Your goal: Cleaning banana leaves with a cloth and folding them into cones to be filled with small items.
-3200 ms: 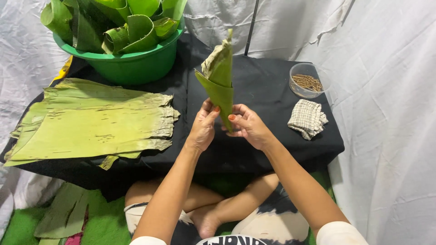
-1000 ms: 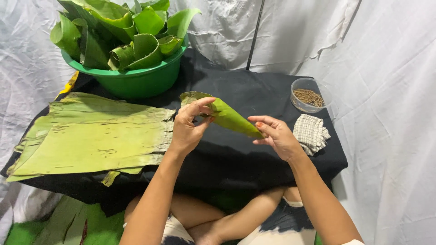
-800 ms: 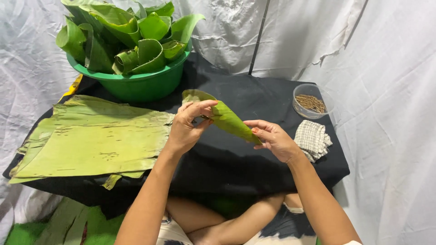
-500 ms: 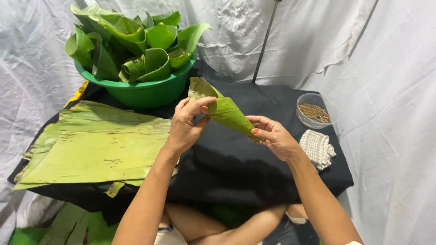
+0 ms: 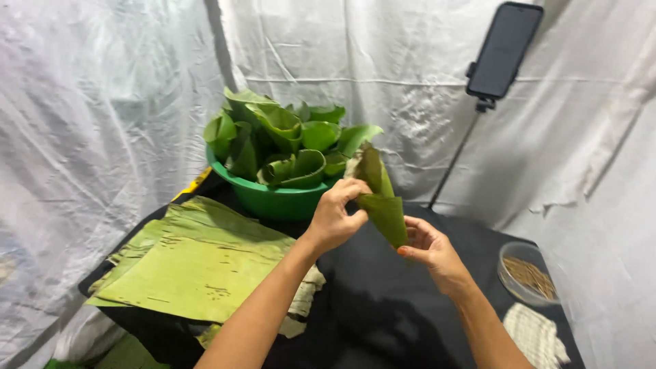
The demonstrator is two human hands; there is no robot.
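So the whole setup sits on a low table (image 5: 403, 301) covered in black cloth. At about 10 o'clock on it there's a green plastic basin (image 5: 277, 200) stuffed with rolled banana leaves (image 5: 287, 137). Over at 8 o'clock is a stack of flat banana leaf sheets (image 5: 195, 263), their edges hanging a bit past the near side of the table. At 3 o'clock there's a small clear bowl (image 5: 527, 273) with brownish stuff inside, and just below it, around 4 o'clock, a folded checked cloth (image 5: 536, 335).
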